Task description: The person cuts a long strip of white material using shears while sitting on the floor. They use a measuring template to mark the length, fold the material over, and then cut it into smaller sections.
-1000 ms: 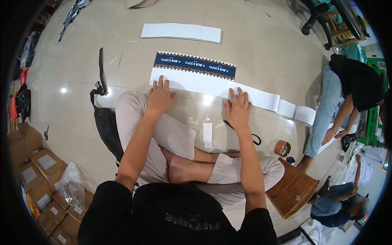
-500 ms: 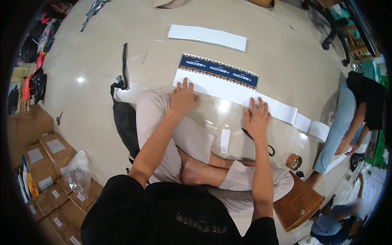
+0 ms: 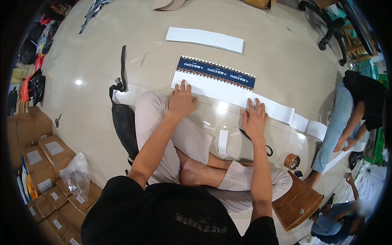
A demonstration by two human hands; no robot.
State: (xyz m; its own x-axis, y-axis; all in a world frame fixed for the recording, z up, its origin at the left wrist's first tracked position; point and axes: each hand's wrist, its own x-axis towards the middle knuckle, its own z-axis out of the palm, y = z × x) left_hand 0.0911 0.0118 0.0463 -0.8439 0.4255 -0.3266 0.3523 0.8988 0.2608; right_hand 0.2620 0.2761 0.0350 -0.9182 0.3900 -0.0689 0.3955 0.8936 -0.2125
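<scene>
A long white strip (image 3: pixel 212 90) lies on the floor in front of my crossed legs, its right end curling into a loose roll (image 3: pixel 317 131). Along its far edge is a navy blue printed band (image 3: pixel 216 72) with a patterned brown-and-white border. My left hand (image 3: pixel 181 101) rests with fingers spread on the strip's left part. Further right, my right hand (image 3: pixel 255 119) touches the strip's near edge with fingertips, fingers apart. A small white slip (image 3: pixel 223 142) lies between my forearms. A thin black object with a loop (image 3: pixel 269 151) is partly hidden by my right wrist.
Another white strip (image 3: pixel 205 40) lies farther off. A black waist bag (image 3: pixel 123 126) sits by my left leg, scissors (image 3: pixel 58 120) and stacked cartons (image 3: pixel 55 149) beyond. Brown tape (image 3: pixel 292 161) and a flat carton (image 3: pixel 295 202) are at right. Another person (image 3: pixel 342 122) sits nearby, close to the roll.
The scene has shifted very slightly in the picture. Both my hands keep the same place on the strip, which lies as before.
</scene>
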